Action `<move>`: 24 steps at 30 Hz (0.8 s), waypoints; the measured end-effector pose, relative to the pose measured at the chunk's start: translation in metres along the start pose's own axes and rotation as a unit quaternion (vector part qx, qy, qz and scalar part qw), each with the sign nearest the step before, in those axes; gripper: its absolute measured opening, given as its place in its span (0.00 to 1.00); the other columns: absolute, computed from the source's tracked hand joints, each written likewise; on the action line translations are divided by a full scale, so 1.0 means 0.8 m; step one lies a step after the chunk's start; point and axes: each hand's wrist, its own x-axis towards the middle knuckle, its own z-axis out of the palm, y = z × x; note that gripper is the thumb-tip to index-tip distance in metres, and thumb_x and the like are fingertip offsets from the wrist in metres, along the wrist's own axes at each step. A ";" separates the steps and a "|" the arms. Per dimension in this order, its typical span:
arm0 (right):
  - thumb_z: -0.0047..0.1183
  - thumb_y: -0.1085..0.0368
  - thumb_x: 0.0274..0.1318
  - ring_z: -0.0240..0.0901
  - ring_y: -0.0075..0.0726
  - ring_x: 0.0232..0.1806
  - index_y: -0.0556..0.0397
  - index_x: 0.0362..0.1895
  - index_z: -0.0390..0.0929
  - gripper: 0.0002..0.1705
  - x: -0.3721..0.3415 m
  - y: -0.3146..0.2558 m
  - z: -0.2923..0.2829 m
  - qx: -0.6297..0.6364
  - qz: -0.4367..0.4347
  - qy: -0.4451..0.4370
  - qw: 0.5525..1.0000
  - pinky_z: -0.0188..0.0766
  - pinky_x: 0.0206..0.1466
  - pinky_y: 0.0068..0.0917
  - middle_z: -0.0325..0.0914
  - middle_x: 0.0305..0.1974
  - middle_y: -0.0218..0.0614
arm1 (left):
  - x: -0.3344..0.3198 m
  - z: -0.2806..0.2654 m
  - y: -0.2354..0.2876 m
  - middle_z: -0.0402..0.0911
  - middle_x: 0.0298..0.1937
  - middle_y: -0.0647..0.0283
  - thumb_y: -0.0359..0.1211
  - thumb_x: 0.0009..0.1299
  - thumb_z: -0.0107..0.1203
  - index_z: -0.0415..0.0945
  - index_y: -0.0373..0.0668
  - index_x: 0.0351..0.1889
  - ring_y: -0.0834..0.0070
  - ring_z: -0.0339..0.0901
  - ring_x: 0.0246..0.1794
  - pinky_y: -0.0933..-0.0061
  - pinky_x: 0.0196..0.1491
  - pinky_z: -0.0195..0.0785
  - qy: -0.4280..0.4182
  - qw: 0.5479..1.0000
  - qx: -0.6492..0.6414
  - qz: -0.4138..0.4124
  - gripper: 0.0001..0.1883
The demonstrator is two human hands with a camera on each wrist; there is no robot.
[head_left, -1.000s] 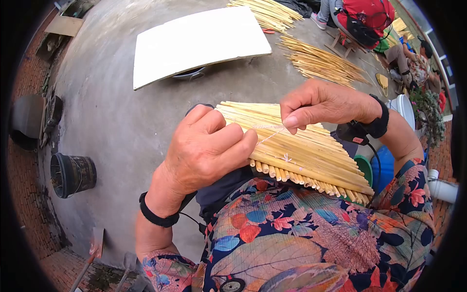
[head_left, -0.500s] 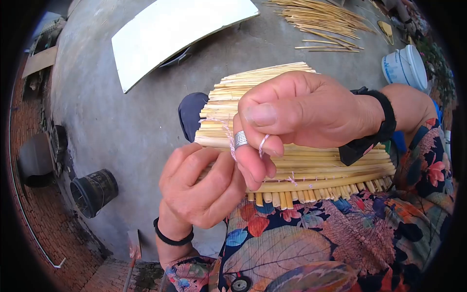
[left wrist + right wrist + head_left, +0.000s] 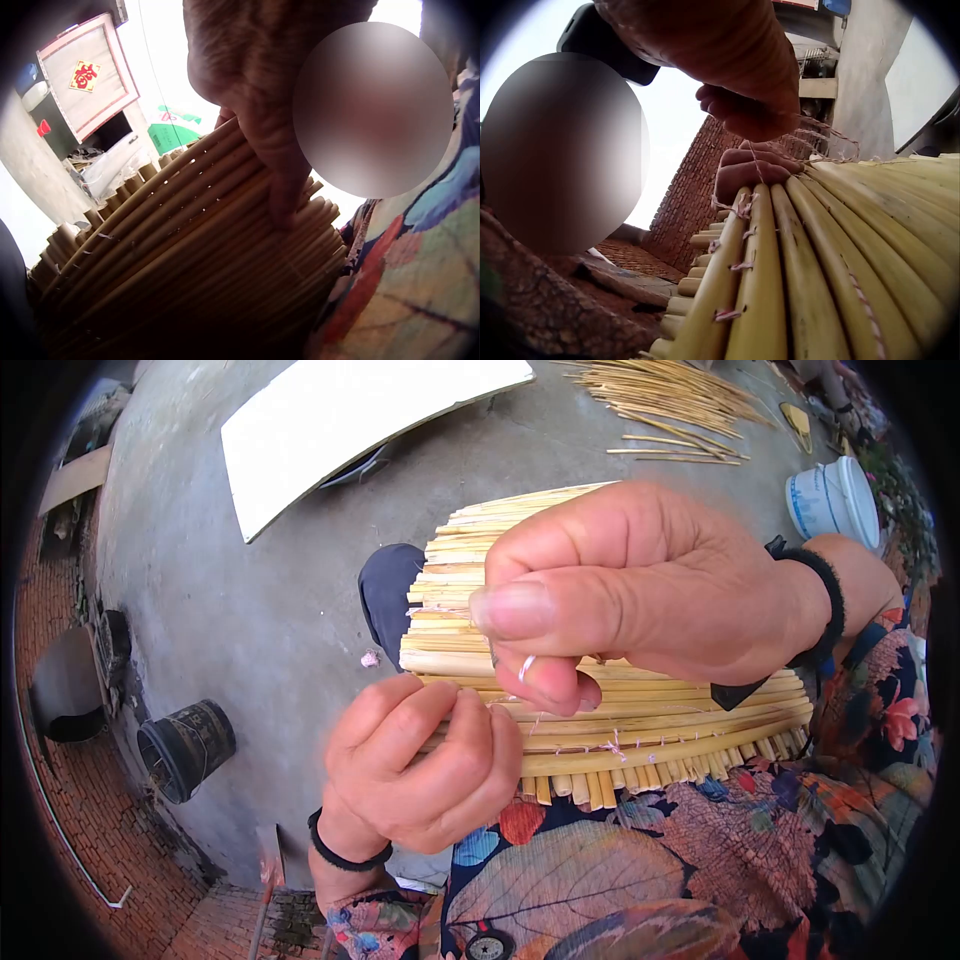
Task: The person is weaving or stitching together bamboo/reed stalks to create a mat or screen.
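A mat of yellow reed stalks [image 3: 690,712] lies across the person's lap, stitched near its front edge with pink-and-white string [image 3: 612,746]. The left hand [image 3: 425,765] grips the mat's left end; in the left wrist view, its thumb [image 3: 285,199] presses against the stalks. Above the mat, the right hand [image 3: 620,595] pinches the string between curled fingers, with one loop across a finger. In the right wrist view, thin string [image 3: 754,159] runs from the right hand [image 3: 757,112] down to the stalk ends beside the left fingers [image 3: 754,171].
A white board [image 3: 350,430] stands over a dark basin ahead. Loose reeds [image 3: 670,400] lie on the concrete at the upper right, near a white bucket [image 3: 832,500]. A black bucket [image 3: 187,750] and a shovel [image 3: 270,865] are at the left. A small pink tuft [image 3: 370,659] shows beside the knee.
The head view has shifted since a second ago. The right hand has come up closer to the camera, drawing the string. The left hand stays at the mat's left end, now lower.
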 end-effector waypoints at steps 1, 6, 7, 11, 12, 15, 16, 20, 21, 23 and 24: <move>0.42 0.59 0.67 0.64 0.23 0.27 0.55 0.26 0.71 0.18 0.002 0.002 -0.006 -0.017 -0.002 -0.012 1.000 0.64 0.31 0.22 0.69 0.23 0.30 | 0.002 0.001 -0.001 0.72 0.29 0.69 0.31 0.42 0.55 0.77 0.44 0.27 0.74 0.73 0.31 0.75 0.31 0.68 -0.001 1.000 -0.013 -0.006 0.12; 0.41 0.56 0.68 0.63 0.27 0.28 0.54 0.29 0.69 0.17 -0.003 0.006 -0.025 0.196 -0.037 0.040 0.979 0.65 0.33 0.24 0.68 0.26 0.31 | 0.014 -0.001 -0.027 0.76 0.36 0.63 0.34 0.43 0.63 0.76 0.40 0.40 0.66 0.75 0.34 0.69 0.35 0.70 0.000 0.998 -0.051 -0.029 0.23; 0.41 0.56 0.68 0.63 0.27 0.28 0.54 0.29 0.69 0.17 -0.003 0.004 -0.030 0.171 -0.030 0.034 0.984 0.65 0.33 0.24 0.68 0.26 0.31 | 0.017 0.005 -0.034 0.76 0.36 0.63 0.34 0.43 0.63 0.76 0.40 0.40 0.66 0.75 0.34 0.69 0.35 0.70 0.025 0.998 -0.039 -0.033 0.23; 0.38 0.58 0.69 0.62 0.27 0.30 0.52 0.30 0.68 0.16 0.003 -0.013 -0.063 0.150 -0.071 0.053 0.985 0.64 0.34 0.25 0.67 0.28 0.31 | 0.032 0.035 -0.062 0.73 0.52 0.58 0.31 0.38 0.71 0.71 0.45 0.55 0.58 0.75 0.47 0.63 0.46 0.73 0.108 0.987 -0.106 -0.053 0.40; 0.38 0.58 0.69 0.62 0.27 0.31 0.52 0.30 0.68 0.16 0.002 -0.018 -0.069 0.152 -0.089 0.055 0.983 0.64 0.34 0.25 0.66 0.29 0.30 | 0.039 0.041 -0.067 0.71 0.55 0.57 0.31 0.39 0.71 0.67 0.46 0.59 0.56 0.72 0.52 0.64 0.50 0.72 0.143 0.979 -0.137 -0.053 0.43; 0.38 0.58 0.69 0.60 0.27 0.32 0.51 0.32 0.67 0.14 0.001 -0.023 -0.092 0.138 -0.116 0.053 0.982 0.62 0.34 0.25 0.64 0.29 0.28 | 0.027 0.059 -0.083 0.63 0.65 0.55 0.32 0.41 0.72 0.55 0.47 0.67 0.55 0.63 0.64 0.64 0.61 0.65 0.155 0.971 -0.167 -0.066 0.52; 0.38 0.57 0.69 0.59 0.27 0.32 0.51 0.32 0.67 0.14 0.000 -0.024 -0.096 0.151 -0.109 0.066 0.980 0.61 0.34 0.25 0.64 0.29 0.29 | 0.026 0.067 -0.086 0.62 0.67 0.55 0.33 0.41 0.72 0.55 0.46 0.67 0.57 0.63 0.64 0.63 0.62 0.63 0.149 0.964 -0.206 -0.081 0.52; 0.38 0.57 0.69 0.58 0.26 0.31 0.50 0.30 0.68 0.15 -0.005 -0.032 -0.095 0.167 -0.109 0.097 0.975 0.60 0.33 0.25 0.64 0.29 0.28 | 0.037 0.089 -0.101 0.57 0.70 0.55 0.35 0.40 0.74 0.48 0.43 0.70 0.62 0.62 0.66 0.61 0.65 0.58 0.190 0.942 -0.260 -0.099 0.58; 0.38 0.57 0.69 0.58 0.26 0.31 0.50 0.30 0.68 0.16 -0.005 -0.033 -0.095 0.160 -0.121 0.092 0.975 0.59 0.33 0.25 0.64 0.29 0.28 | 0.039 0.093 -0.104 0.57 0.70 0.54 0.35 0.40 0.74 0.45 0.43 0.71 0.61 0.62 0.66 0.61 0.65 0.58 0.233 0.923 -0.286 -0.110 0.60; 0.37 0.57 0.69 0.58 0.27 0.31 0.50 0.30 0.68 0.16 -0.006 -0.034 -0.097 0.163 -0.122 0.102 0.974 0.59 0.33 0.26 0.63 0.28 0.28 | 0.042 0.100 -0.106 0.57 0.70 0.53 0.34 0.39 0.75 0.41 0.43 0.72 0.61 0.61 0.67 0.61 0.66 0.56 0.223 0.931 -0.265 -0.115 0.63; 0.37 0.57 0.69 0.58 0.27 0.31 0.50 0.30 0.68 0.16 -0.006 -0.034 -0.098 0.170 -0.124 0.105 0.972 0.59 0.33 0.26 0.63 0.28 0.28 | 0.042 0.114 -0.106 0.56 0.70 0.53 0.34 0.39 0.75 0.41 0.43 0.72 0.60 0.61 0.67 0.61 0.66 0.56 0.186 0.922 -0.313 -0.132 0.63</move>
